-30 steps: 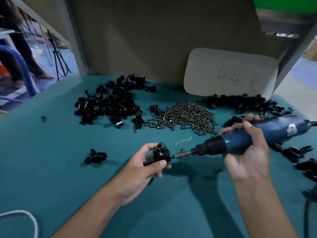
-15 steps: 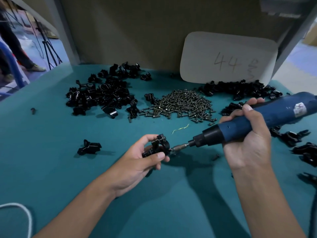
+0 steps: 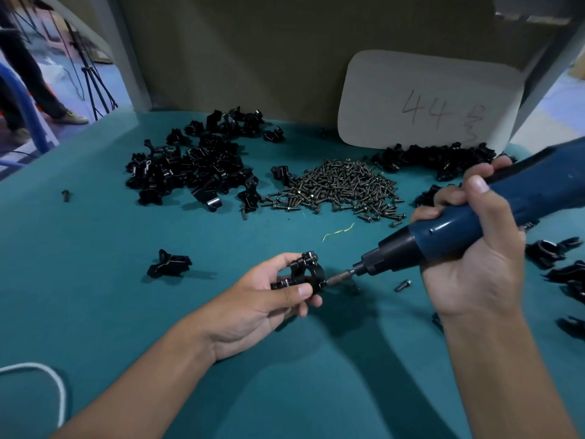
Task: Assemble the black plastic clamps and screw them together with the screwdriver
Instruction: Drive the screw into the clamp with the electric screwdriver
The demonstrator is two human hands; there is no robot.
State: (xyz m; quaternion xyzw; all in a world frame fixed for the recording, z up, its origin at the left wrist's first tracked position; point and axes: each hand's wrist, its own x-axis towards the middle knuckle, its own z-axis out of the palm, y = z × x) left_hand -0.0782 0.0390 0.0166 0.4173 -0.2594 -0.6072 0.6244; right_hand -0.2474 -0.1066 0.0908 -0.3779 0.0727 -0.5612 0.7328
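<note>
Nearest, left hand (image 3: 253,307) pinching black clamp (image 3: 300,275) just above teal tabletop (image 3: 95,312). Right hand (image 3: 471,248) wrapped around blue screwdriver (image 3: 474,226), bit touching clamp's side. Beyond, loose screw (image 3: 402,285), then screw pile (image 3: 342,188) between clamp heaps (image 3: 190,172).

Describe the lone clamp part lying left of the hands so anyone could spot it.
Start at the big black parts pile on the teal table. Nearer the camera lies one black clamp part, left of the left hand, alone on bare cloth and untouched.
</note>
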